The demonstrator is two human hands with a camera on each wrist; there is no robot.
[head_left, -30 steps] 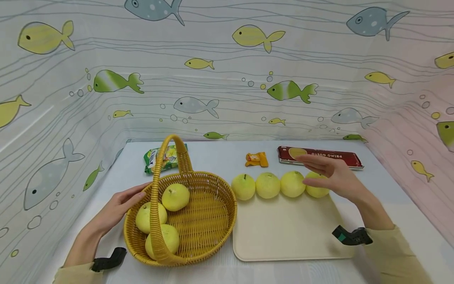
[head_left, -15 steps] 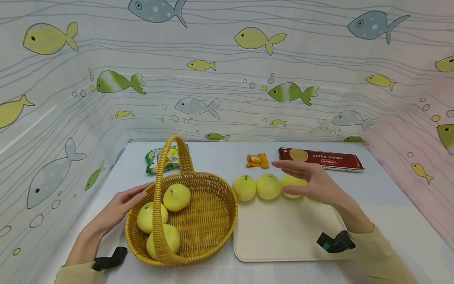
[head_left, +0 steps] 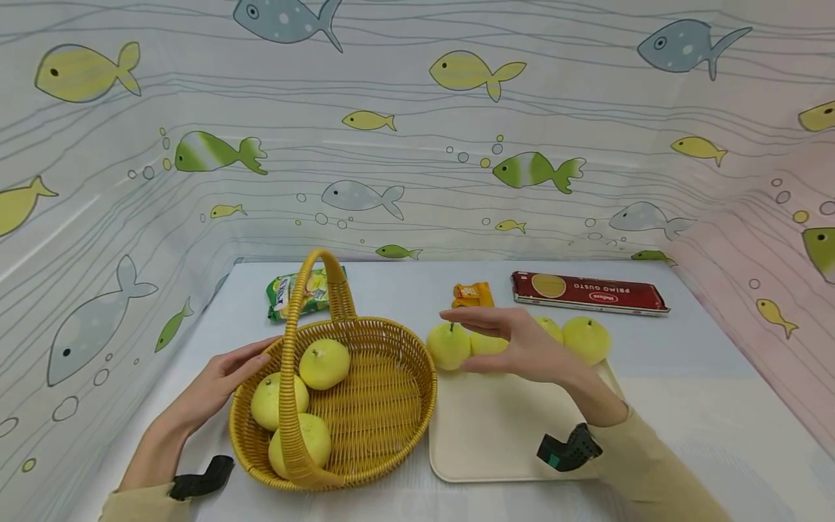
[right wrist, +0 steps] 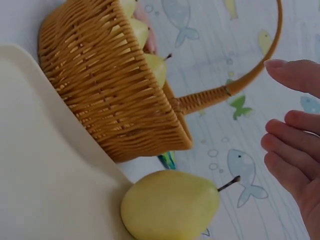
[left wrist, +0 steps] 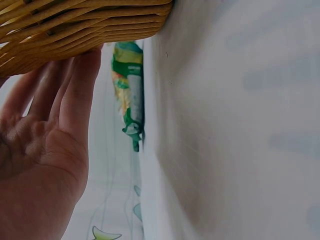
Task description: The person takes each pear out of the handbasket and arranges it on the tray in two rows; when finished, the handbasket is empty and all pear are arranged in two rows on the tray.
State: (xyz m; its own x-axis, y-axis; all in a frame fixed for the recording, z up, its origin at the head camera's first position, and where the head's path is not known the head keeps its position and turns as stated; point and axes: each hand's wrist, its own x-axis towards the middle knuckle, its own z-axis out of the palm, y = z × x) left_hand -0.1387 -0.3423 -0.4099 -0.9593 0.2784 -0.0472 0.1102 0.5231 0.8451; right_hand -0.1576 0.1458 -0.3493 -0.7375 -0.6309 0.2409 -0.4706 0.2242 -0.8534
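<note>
There are seven pears [head_left: 448, 346] in all: three inside the basket and four in the row by the tray, two of those four partly hidden. Beside them are one wicker basket [head_left: 385, 395] with one arched handle [head_left: 288, 377], one cream tray [head_left: 496, 435], one green snack bag [head_left: 282, 293], one small orange packet [head_left: 471, 294] and one long dark-red Primo Gusto packet [head_left: 590, 292]. There are two hands [head_left: 215, 380], two beige sleeves [head_left: 652, 471] and two black wrist devices [head_left: 204, 478].

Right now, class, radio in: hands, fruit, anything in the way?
Left hand against basket. Right hand empty, near four fruits along far edge of tray. Three fruits in basket. Arched handle might obstruct reaching in.
</note>
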